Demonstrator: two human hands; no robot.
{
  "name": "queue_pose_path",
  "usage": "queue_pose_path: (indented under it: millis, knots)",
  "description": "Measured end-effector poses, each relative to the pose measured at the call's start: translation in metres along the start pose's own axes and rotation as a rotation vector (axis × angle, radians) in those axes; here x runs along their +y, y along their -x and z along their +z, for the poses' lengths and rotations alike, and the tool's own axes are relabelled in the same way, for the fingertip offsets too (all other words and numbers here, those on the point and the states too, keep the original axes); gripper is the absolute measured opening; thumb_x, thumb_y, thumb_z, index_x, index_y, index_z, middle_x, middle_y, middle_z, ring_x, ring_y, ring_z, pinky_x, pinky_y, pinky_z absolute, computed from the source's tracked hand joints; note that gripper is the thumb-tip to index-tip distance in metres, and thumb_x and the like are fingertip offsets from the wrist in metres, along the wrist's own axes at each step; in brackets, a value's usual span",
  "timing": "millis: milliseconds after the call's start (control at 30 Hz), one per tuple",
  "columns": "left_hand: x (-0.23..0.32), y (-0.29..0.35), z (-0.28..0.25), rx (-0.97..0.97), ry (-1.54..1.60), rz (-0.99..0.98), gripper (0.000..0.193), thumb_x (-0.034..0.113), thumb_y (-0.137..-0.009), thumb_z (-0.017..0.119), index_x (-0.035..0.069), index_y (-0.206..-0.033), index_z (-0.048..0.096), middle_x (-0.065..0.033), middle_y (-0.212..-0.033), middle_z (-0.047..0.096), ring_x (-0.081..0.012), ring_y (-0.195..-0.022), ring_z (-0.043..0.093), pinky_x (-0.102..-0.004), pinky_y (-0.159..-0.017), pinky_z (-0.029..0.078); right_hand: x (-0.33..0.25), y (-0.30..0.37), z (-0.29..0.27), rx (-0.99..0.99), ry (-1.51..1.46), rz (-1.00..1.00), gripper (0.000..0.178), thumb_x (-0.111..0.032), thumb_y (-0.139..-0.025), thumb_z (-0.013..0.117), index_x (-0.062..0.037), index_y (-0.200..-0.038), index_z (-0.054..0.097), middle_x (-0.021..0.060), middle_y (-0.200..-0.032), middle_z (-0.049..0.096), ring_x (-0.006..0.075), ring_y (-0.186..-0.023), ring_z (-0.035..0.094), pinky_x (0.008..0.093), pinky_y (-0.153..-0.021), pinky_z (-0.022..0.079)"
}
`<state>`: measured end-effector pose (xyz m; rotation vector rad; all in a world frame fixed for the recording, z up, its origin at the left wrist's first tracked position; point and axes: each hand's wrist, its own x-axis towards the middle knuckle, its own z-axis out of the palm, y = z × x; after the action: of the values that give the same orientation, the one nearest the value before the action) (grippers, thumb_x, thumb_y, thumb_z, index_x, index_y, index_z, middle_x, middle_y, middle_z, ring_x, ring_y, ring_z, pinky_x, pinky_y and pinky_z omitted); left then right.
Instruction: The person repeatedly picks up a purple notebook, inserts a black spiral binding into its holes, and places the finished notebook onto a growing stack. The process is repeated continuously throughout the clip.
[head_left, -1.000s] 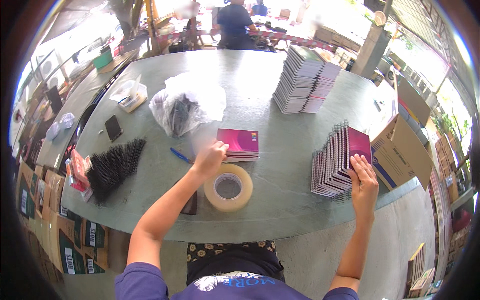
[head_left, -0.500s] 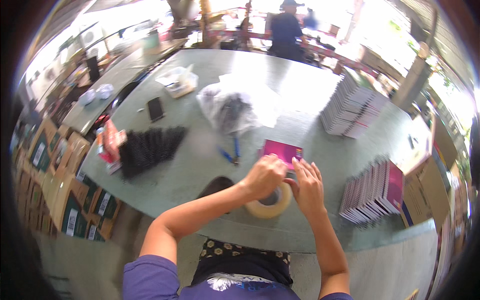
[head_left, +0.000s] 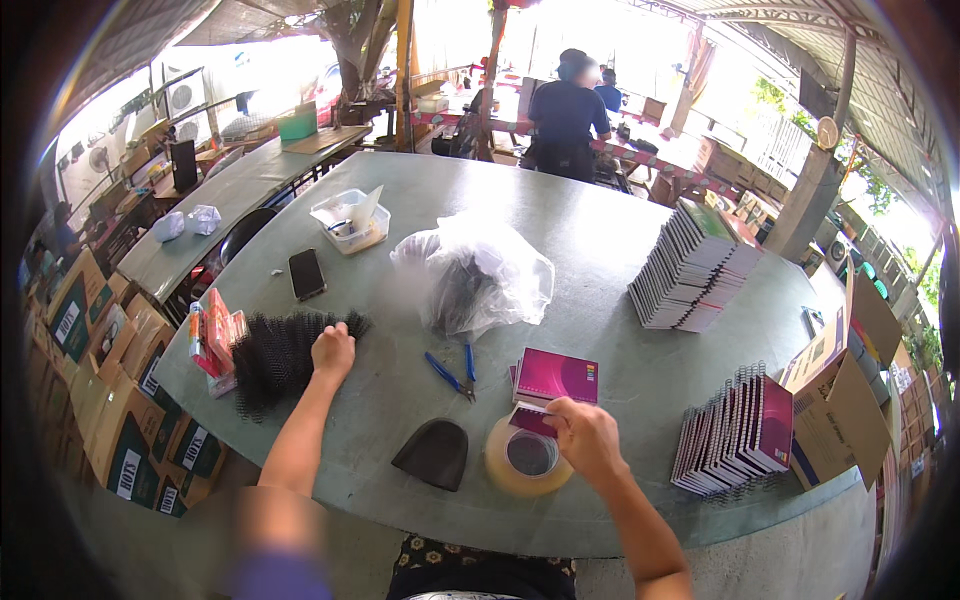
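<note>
My left hand (head_left: 333, 353) reaches to the right end of a heap of black spiral binding coils (head_left: 275, 365), its fingers closed on a coil end. My right hand (head_left: 588, 437) pinches the edge of a small purple-covered notebook (head_left: 533, 418), which is tilted over a roll of clear tape (head_left: 508, 482). Just beyond it lies a short stack of purple notebooks (head_left: 560, 376). Blue-handled pliers (head_left: 455, 378) rest open to the left of that stack. Nearer me is a dark rounded pouch-like piece (head_left: 435, 455).
A spiral-bound purple notebook row (head_left: 735, 430) stands at right beside an open carton (head_left: 840, 385). Behind it rises a tall notebook stack (head_left: 690, 270). A plastic bag (head_left: 480, 275), phone (head_left: 307, 274) and plastic tub (head_left: 350, 222) occupy the far side. A person (head_left: 565, 120) stands beyond the table.
My left hand has moved left from the notebooks to the coil heap. My right hand has shifted slightly nearer me and now holds the small notebook above the tape roll. My view has tilted up.
</note>
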<state>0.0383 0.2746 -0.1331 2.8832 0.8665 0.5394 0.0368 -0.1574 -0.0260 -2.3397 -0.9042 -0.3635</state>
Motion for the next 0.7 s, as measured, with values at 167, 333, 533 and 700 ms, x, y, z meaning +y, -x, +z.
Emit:
queue_pose_path:
  millis: [167, 333, 533, 700]
  knots:
    - [0.021, -0.003, -0.018, -0.089, -0.004, 0.074, 0.026, 0.023, -0.08, 0.065, -0.001, -0.087, 0.06, -0.0212, -0.09, 0.065, -0.0361, -0.085, 0.066, -0.0426, -0.074, 0.054, 0.015, 0.008, 0.006, -0.066, 0.063, 0.012, 0.014, -0.013, -0.079, 0.064, -0.0119, -0.092, 0.066, 0.0087, -0.081, 0.068, 0.0241, -0.068, 0.064, 0.0358, -0.064, 0.049]
    - [0.005, -0.018, -0.019, -0.038, 0.037, -0.01, 0.024, 0.017, -0.076, 0.06, -0.003, -0.089, 0.062, -0.0253, -0.09, 0.065, -0.0376, -0.086, 0.065, -0.0436, -0.075, 0.054, -0.003, 0.0, -0.002, -0.029, -0.111, 0.046, 0.015, -0.01, -0.079, 0.062, -0.0097, -0.094, 0.066, 0.01, -0.081, 0.068, 0.0258, -0.067, 0.064, 0.0369, -0.066, 0.049]
    - [-0.007, -0.032, -0.032, -0.219, 0.083, -0.152, 0.031, 0.014, -0.066, 0.062, -0.007, -0.089, 0.062, -0.0294, -0.094, 0.063, -0.0407, -0.089, 0.064, -0.0441, -0.082, 0.052, -0.01, 0.0, 0.007, -0.036, -0.092, 0.07, 0.014, -0.009, -0.079, 0.058, -0.0073, -0.09, 0.065, 0.0122, -0.081, 0.067, 0.0288, -0.076, 0.065, 0.0396, -0.07, 0.049]
    - [0.023, -0.021, -0.061, -0.208, 0.096, -0.122, 0.037, 0.014, -0.066, 0.059, -0.008, -0.096, 0.06, -0.0308, -0.094, 0.062, -0.0424, -0.09, 0.062, -0.0429, -0.084, 0.051, -0.012, -0.005, -0.007, -0.189, -0.175, 0.107, 0.013, -0.012, -0.079, 0.06, -0.0073, -0.09, 0.065, 0.0111, -0.082, 0.068, 0.0286, -0.077, 0.065, 0.0383, -0.071, 0.049]
